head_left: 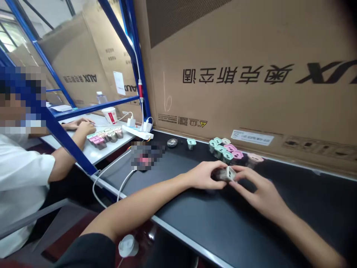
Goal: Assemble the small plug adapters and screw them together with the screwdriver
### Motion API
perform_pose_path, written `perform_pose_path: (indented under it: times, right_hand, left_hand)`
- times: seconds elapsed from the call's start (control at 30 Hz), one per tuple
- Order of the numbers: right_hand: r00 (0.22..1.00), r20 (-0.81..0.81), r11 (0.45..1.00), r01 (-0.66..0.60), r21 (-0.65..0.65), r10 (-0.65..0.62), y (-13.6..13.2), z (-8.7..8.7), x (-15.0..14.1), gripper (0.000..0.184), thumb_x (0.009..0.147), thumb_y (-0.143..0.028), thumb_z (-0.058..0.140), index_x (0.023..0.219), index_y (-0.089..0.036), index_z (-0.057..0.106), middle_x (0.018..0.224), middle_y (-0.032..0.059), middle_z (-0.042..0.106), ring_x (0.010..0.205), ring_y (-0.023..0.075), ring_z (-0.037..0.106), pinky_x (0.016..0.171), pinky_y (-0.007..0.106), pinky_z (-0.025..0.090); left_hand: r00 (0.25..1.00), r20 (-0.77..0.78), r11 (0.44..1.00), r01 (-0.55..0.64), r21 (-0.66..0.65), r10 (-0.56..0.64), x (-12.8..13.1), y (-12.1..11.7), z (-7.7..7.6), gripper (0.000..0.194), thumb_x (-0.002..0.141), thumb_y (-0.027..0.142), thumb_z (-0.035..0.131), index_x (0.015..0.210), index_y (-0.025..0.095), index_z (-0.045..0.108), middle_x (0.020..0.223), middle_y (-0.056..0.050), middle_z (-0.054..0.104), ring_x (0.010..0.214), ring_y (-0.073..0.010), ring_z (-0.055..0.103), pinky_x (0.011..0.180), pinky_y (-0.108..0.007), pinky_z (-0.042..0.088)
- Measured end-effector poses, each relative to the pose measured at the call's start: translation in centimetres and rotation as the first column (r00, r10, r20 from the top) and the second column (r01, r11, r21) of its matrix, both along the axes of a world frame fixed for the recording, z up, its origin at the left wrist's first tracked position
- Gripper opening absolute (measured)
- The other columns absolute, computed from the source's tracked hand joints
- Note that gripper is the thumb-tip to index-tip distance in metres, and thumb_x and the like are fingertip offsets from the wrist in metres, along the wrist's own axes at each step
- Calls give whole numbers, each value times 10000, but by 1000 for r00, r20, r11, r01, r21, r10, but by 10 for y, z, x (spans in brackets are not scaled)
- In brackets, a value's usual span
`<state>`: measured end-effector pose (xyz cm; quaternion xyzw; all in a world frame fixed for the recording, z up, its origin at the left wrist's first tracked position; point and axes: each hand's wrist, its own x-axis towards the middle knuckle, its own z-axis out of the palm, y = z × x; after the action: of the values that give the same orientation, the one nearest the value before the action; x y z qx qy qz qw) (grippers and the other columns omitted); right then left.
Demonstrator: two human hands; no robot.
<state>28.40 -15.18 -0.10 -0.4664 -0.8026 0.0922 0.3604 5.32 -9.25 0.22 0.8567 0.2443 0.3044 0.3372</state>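
Observation:
Both my hands meet over the black table top (212, 219) around a small white plug adapter (229, 173). My left hand (205, 175) has its fingers curled round the adapter's left side. My right hand (258, 190) pinches its right side with thumb and fingertips. Just behind my hands lies a cluster of several green, pink and white adapters (227, 150). One green adapter (191, 143) stands alone further left.
A big cardboard box (251, 74) stands along the table's far edge. A white power strip (136, 131) with chargers and cables lies at the left end. At the neighbouring white table (95, 154) a person's hands (83, 126) work by more adapters and a paper cup (111, 114).

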Motion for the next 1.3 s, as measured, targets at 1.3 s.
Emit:
perform_pose_path:
  times: [1.3]
  right_hand:
    - [931,-357,958,-27,-286,-80,28,-8,28,554,805,-523,769,1258,-234,634,1108,75,724,1003,248,701,957,450,574]
  left_hand:
    - [994,-74,992,-68,108,77,-14,29,0,457,827,422,809,1211,205,688,1205,-88,681,1004,-181,650,911,-292,527]
